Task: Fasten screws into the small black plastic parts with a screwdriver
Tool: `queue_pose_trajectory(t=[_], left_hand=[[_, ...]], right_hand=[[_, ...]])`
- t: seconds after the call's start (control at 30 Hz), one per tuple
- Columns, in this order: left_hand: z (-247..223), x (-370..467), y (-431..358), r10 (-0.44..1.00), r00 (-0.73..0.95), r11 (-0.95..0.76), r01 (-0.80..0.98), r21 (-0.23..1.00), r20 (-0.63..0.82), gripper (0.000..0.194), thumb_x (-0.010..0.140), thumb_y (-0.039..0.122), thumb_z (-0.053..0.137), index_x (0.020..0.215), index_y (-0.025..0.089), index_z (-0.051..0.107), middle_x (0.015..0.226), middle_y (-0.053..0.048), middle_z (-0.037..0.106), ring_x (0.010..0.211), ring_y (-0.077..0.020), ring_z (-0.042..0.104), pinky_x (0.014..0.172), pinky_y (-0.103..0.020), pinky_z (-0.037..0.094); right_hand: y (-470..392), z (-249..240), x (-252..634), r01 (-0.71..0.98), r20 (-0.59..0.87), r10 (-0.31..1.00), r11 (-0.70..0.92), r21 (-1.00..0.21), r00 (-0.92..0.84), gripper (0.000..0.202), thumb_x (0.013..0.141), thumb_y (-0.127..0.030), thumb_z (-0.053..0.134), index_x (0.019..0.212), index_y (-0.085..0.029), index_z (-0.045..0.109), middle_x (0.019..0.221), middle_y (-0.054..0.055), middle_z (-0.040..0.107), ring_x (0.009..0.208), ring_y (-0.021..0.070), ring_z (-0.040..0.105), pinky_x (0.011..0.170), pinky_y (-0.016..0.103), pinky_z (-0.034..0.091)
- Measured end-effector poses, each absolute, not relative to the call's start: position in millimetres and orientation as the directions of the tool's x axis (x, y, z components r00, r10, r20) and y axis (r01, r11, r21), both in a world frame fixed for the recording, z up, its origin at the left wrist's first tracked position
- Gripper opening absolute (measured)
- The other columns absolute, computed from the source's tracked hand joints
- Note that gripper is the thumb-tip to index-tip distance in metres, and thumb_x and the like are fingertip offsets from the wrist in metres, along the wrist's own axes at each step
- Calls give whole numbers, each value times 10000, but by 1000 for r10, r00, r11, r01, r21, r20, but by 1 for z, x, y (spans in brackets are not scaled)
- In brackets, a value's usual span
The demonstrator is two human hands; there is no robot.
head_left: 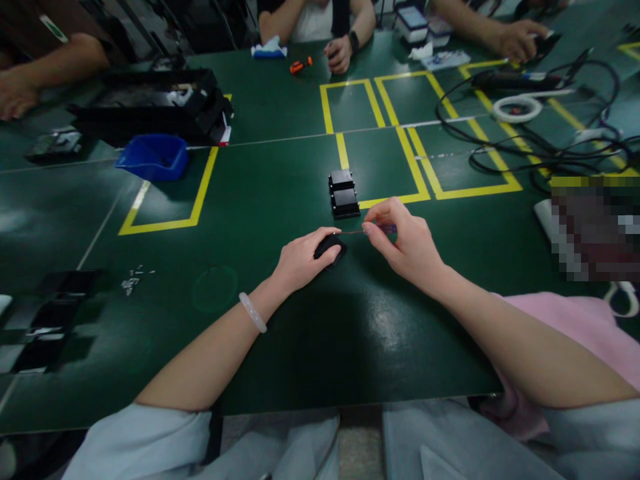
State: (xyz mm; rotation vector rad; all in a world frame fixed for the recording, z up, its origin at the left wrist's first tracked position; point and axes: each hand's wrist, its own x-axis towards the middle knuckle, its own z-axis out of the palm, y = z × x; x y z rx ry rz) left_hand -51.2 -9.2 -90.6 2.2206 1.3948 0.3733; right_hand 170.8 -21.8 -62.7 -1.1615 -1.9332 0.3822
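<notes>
On the green table, my left hand point(311, 255) is closed around a small black part point(332, 252), whose exact kind I cannot make out. My right hand point(407, 239) pinches a screwdriver point(354, 232); its thin shaft points left, and the tip reaches the black part's upper edge by my left fingers. Most of its purplish handle is hidden in my right hand. Just beyond my hands lies a black block-shaped part point(344, 194) with small silver screws or pins along its sides, apart from both hands.
Small screws point(132, 280) lie loose at the left, near several dark flat parts point(55, 320). A blue bin point(153, 157) stands before a black tray point(150, 100). Cables point(530, 143) tangle at the right. A pink cloth point(570, 327) hangs over the edge. Other people's hands point(340, 55) rest across the table.
</notes>
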Motion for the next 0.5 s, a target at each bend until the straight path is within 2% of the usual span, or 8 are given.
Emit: queue_pose_trajectory(t=[0.13,0.37,0.5], left_hand=[[-91,-51,-9,899,438,-356,766,535,-28,451,983,516,411,1342,298,573,1261,-11,692,1072,-256,670,858,-350,484],[-89,-50,-9,898,438,-354,767,535,-34,465,981,522,401,1344,290,574,1273,-22,687,1083,-260,665,880,-358,483],[-89,-51,-10,900,434,-349,768,537,-36,469,976,526,398,1340,294,581,1258,-19,695,1067,-257,669,870,-351,485]], right_hand=[[-22,-63,171,594,496,841,517,-617,-216,126,886,-221,548,1009,-233,525,819,-3,606,726,161,613,701,299,467],[-22,-62,172,585,495,832,537,-607,-250,99,936,-327,548,934,-228,543,799,1,612,703,161,601,681,300,451],[-22,-63,171,589,491,841,520,-618,-227,61,912,-257,544,968,-234,533,812,-1,610,715,160,609,691,298,461]])
